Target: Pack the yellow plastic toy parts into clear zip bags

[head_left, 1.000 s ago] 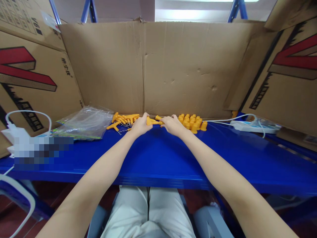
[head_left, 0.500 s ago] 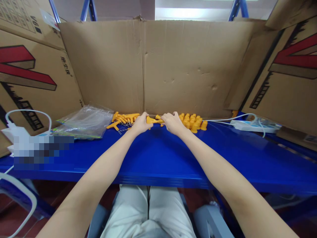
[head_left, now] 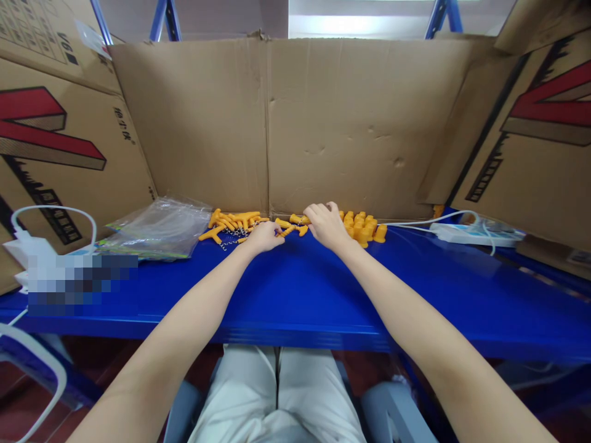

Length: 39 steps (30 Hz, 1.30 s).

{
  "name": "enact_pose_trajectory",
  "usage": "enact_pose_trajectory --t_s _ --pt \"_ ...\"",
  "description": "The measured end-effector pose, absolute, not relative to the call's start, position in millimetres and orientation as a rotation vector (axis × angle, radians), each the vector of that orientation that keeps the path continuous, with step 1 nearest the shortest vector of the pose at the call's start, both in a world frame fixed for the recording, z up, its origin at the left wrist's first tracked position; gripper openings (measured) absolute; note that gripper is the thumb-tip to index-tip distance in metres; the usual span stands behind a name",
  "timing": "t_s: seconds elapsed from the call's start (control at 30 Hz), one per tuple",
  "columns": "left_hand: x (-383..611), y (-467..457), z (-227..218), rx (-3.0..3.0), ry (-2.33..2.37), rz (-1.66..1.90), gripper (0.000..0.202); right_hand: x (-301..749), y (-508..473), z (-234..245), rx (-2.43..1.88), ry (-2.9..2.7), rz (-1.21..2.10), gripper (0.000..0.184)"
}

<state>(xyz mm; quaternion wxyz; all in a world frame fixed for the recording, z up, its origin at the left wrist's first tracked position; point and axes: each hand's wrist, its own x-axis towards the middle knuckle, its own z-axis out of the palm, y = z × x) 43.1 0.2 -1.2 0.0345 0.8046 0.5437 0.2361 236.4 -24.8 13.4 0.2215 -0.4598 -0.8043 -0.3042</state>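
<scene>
My left hand is closed at the back of the blue table, its fingertips on the end of an orange T-handled piece with a screw-like shaft. That shaft points right, with its crossbar near my right hand. My right hand is arched with fingers apart, and its fingertips are partly hidden. Just behind its fingers lies an orange plug-like piece with a bit of chain. To the left are heaped several orange T-handles with small metal chains. Several orange flared caps stand grouped to the right.
Clear plastic bags lie at the left. White chargers and cables sit near the left edge; a power strip is at the right. Cardboard walls enclose the back and sides of the blue table.
My hands have moved slightly apart. The left one is lower, and the right one has lifted off the T-handled piece, leaving its crossbar in sight.
</scene>
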Motion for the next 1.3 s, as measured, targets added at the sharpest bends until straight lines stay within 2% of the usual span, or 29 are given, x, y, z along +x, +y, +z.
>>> enact_pose_trajectory --t_s 0.1,0.37,0.5,0.63,0.83,1.13,1.3 --pt "37 3 -1 2.561 1.844 0.780 0.024 232 -26 13 -1.256 -2.226 -0.838 0.025" --pt "6 8 8 2.260 2.302 1.051 0.039 233 -26 13 -1.290 -2.249 -0.767 0.021" --pt "-7 16 0 2.215 2.353 1.003 0.043 234 -24 11 -1.254 -2.251 -0.772 0.017" --pt "-13 23 -12 2.178 2.370 0.855 0.039 234 -24 10 -1.249 -2.255 -0.764 0.015" --pt "-15 27 -17 2.110 2.271 0.880 0.041 238 -22 19 -1.284 -2.134 -0.702 0.018" --pt "-9 24 -17 2.120 2.427 0.896 0.037 310 -11 75 -1.671 -1.732 -0.382 0.036" --pt "-6 22 -14 2.122 2.459 0.800 0.041 351 -19 72 -2.130 -1.614 -0.336 0.036"
